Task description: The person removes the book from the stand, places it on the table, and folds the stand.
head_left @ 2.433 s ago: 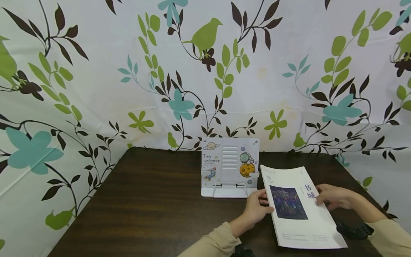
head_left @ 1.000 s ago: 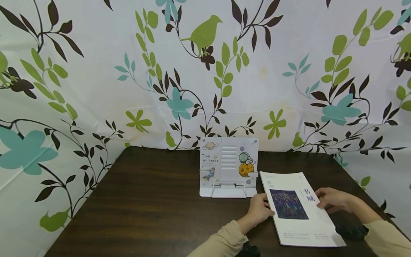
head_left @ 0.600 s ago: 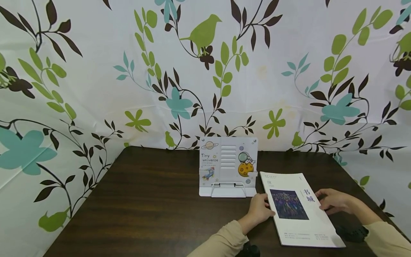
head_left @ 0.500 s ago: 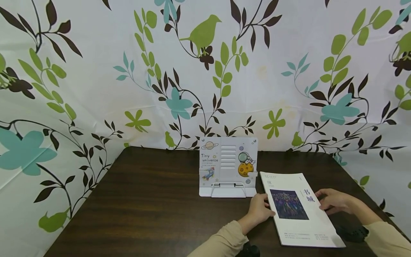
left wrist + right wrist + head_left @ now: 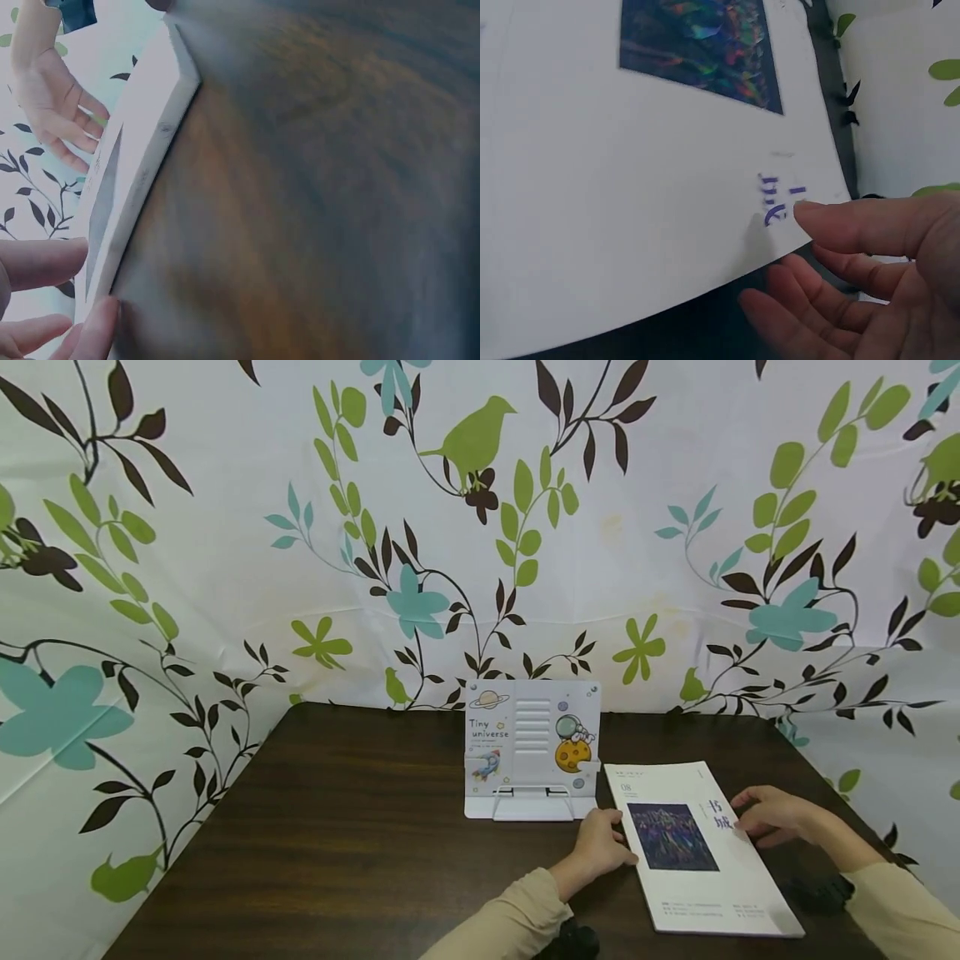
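Observation:
A white magazine (image 5: 686, 889) with a dark picture and purple characters on its cover lies on the table. My left hand (image 5: 596, 847) holds its spine edge, thumb (image 5: 45, 262) over the cover and a fingertip (image 5: 97, 326) against the spine. Beside the opposite edge is my right hand (image 5: 776, 816). In the right wrist view its thumb (image 5: 855, 225) hovers at the cover's edge, and the loosely bent fingers (image 5: 817, 307) hang below that edge, apart from it. Just left of the magazine stands a white reading stand (image 5: 532, 768) with a space print and a wire holder.
The dark wooden table (image 5: 337, 843) stretches out to the left of the stand. Behind it hangs a patterned cloth (image 5: 247, 552) with leaves and birds. A black wrist device (image 5: 821, 893) sits on the right wrist, and another (image 5: 570, 939) on the left.
Over the past two seconds the magazine's far edge has come down a little. Since half a second ago, my right hand has shifted slightly up and left, while the left hand and magazine barely move.

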`<state>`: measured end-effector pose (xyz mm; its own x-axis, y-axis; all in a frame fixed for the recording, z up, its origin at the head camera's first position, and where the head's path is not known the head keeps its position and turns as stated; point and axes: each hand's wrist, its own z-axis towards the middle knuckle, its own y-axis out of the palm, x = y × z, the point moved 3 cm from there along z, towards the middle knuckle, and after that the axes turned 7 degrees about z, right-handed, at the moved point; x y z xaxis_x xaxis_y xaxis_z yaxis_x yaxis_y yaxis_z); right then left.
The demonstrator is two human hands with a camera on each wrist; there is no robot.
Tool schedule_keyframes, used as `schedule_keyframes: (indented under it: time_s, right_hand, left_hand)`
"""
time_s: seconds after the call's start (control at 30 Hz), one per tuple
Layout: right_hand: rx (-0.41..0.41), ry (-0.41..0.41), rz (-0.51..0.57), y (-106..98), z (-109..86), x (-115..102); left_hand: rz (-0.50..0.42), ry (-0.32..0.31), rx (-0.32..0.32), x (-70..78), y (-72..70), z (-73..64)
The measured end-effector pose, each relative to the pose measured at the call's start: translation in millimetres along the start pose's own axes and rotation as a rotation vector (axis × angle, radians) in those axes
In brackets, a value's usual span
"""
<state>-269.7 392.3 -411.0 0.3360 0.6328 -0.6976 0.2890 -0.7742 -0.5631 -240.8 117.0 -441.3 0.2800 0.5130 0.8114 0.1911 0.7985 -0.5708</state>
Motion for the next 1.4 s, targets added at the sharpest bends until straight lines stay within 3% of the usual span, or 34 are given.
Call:
schedule_keyframes:
  time_s: [0.2,0.4,0.6,0.8,0.93,1.13,1.4]
  right_hand:
    - [0.028,-0.076,-0.058,-6.6,-2.6,-29.1]
    - [0.002,-0.158,-0.067,0.3,-2.3,-57.9]
    - [-0.072,-0.246,-0.061,23.7,-1.3,-84.4]
    - [-0.121,-0.339,-0.034,43.9,0.0,-109.9]
    - [-0.107,-0.377,-0.013,56.5,6.4,-121.3]
    - [-0.055,-0.414,0.057,78.2,24.4,-130.7]
    - [0.053,-0.536,0.140,92.2,35.8,-140.3]
  left_hand:
    - [0.012,0.016,-0.019,-6.8,-33.2,-2.2]
    - [-0.038,0.078,0.015,-26.2,-82.9,-7.9]
    - [0.020,0.151,0.190,-53.3,-143.9,-11.7]
    - [0.096,0.088,0.387,-72.8,-188.4,-11.5]
    - [0.100,0.056,0.438,-76.2,-201.2,-6.4]
    - [0.049,0.023,0.479,-81.4,-204.4,0.7]
    - [0.003,0.075,0.487,-88.7,-202.3,9.4]
